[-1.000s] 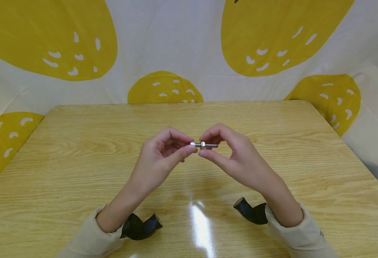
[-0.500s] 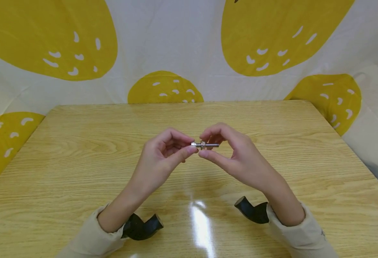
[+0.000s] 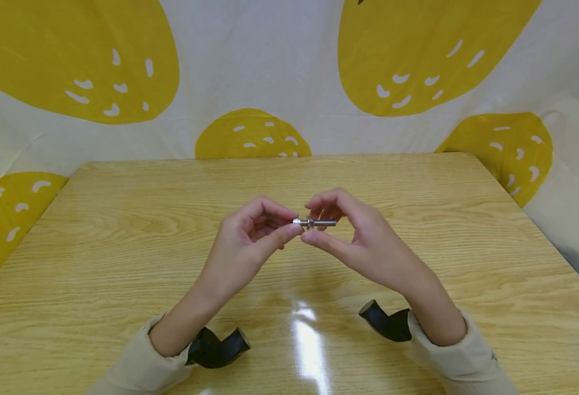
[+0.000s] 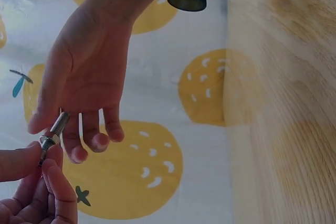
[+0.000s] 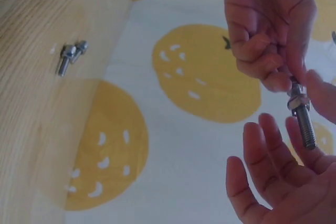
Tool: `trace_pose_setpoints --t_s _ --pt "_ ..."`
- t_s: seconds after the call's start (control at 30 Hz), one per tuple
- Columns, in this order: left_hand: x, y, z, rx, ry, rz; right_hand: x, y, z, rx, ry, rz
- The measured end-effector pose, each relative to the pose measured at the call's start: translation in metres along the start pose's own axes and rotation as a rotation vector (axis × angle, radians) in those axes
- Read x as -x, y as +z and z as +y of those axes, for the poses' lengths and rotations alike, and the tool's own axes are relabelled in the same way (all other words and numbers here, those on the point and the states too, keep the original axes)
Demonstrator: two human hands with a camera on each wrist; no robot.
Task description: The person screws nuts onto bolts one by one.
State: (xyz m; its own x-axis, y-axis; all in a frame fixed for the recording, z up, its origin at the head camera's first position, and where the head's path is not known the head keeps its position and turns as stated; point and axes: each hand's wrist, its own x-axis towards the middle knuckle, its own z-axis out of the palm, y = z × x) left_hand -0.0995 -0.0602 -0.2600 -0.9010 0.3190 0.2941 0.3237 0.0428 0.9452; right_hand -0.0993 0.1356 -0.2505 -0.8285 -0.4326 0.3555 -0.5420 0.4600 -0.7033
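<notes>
A silver bolt (image 3: 325, 223) is held sideways above the table, with a nut (image 3: 311, 223) partway along its threaded shank. My left hand (image 3: 242, 241) pinches the head end between thumb and fingers; in the right wrist view this hand (image 5: 268, 30) partly covers that end. On the other side, my right hand (image 3: 363, 236) spreads thumb and index finger above and below the nut, apart from it in the head view. From the left wrist view the right hand (image 4: 94, 61) shows loose, extended fingers behind the bolt (image 4: 60, 124).
The wooden table (image 3: 121, 219) stretches beneath both hands, with a patterned white and yellow cloth (image 3: 260, 55) behind it. In the right wrist view, two more bolts (image 5: 65, 59) lie on the table. Black wrist mounts (image 3: 220, 348) protrude from both sleeves.
The right thumb and index finger have parted slightly around the nut, whose faces appear turned. The bolt has shifted very slightly to the right; the left hand keeps its pinch.
</notes>
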Motion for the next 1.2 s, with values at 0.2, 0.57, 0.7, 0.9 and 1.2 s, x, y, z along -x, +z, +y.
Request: trace_pose_setpoints --t_s 0.2,0.57,0.7,0.9,1.2 --pt "0.0003 0.0 -0.0005 0.018 0.012 -0.01 -0.0009 0.0022 0.002 -0.018 -0.112 0.027" --pt "-0.0007 -0.0003 -0.002 -0.004 -0.004 -0.002 -0.0003 0.0011 0.0 -0.015 -0.001 -0.027" --pt "-0.0007 -0.001 -0.0022 0.005 -0.017 -0.003 -0.0005 0.0025 0.0004 -0.029 -0.096 0.011" --pt "-0.0006 0.0 -0.0016 0.031 -0.011 -0.011 -0.0011 0.0029 0.0008 -0.017 -0.018 0.001" --pt "-0.0009 -0.001 -0.0023 0.012 -0.026 -0.001 -0.0008 0.0015 0.0002 -0.01 -0.022 0.004"
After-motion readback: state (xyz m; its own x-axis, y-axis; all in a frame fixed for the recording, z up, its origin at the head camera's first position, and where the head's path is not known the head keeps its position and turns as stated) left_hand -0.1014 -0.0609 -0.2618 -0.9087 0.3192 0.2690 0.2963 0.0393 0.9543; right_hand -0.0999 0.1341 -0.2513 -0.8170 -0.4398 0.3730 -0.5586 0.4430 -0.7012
